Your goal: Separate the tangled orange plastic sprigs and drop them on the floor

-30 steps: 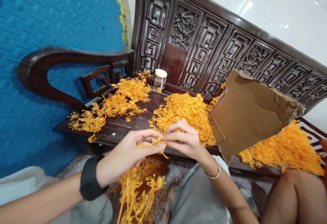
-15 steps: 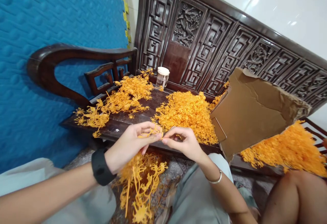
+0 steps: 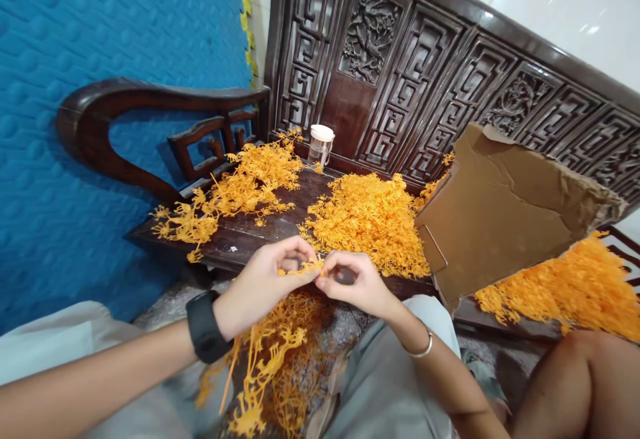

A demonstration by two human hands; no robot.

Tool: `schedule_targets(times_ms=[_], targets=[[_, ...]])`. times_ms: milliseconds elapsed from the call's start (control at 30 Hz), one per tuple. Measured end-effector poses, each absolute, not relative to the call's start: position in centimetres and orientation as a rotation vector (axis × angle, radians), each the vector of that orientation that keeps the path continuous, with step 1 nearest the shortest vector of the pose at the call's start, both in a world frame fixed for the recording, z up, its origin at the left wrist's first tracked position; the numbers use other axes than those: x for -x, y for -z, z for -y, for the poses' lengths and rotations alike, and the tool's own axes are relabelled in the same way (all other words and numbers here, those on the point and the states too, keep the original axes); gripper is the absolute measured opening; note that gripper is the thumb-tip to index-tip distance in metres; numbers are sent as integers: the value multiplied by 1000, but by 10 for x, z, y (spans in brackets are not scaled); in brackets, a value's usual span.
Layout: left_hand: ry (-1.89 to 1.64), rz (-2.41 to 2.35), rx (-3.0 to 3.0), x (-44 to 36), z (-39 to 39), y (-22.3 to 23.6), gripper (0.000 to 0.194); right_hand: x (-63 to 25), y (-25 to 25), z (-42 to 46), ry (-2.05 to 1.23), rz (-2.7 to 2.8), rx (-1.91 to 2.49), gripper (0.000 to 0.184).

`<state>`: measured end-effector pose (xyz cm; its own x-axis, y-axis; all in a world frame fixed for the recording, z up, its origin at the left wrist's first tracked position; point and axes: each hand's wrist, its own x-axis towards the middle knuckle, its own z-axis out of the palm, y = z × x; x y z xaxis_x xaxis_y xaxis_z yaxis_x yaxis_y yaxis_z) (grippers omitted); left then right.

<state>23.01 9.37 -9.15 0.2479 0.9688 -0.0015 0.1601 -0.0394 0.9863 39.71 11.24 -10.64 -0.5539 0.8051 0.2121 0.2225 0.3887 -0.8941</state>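
Note:
My left hand [image 3: 273, 275], with a black band on its wrist, is closed around an orange branching plastic piece [image 3: 304, 267]. Thumb and forefinger of my right hand [image 3: 357, 282] pinch the end of that piece, meeting the left fingertips. Below my left hand hang long orange plastic strands [image 3: 267, 365] with spiky, flower-like ends; whether they join the held piece is hidden by the hand. Just beyond my hands, a heap of small orange spiky plastic pieces [image 3: 370, 222] lies on the dark wooden bench [image 3: 260, 235].
Tangled orange strands [image 3: 265, 172] lie at the bench's left, near a lidded clear cup [image 3: 320, 145]. A cardboard sheet [image 3: 510, 212] leans at the right, with another orange heap [image 3: 565, 285] behind it. Another person's bare knee [image 3: 575, 379] is at lower right. The carved backrest [image 3: 370, 39] rises behind.
The hanging strands have swung left and downward. My fingers have shifted slightly around the orange piece, and both hands still meet at it. The view has tilted a little.

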Motion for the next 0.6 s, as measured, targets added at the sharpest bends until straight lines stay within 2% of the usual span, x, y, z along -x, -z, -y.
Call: schedule_targets(times_ms=[233, 367, 533, 600], targets=[[-725, -1154, -2060, -225, -87, 88, 17, -406, 106, -114, -896, 2305, 758, 14], [-597, -1173, -2236, -227, -82, 89, 14, -399, 107, -107, -601, 2420, 812, 19], [-751, -1259, -2238, -222, -80, 93, 10, -400, 108, -104, -267, 2274, 1145, 25], [-824, -1343, -2182, -215, -82, 90, 12, -411, 105, -109, -278, 2158, 1287, 26]])
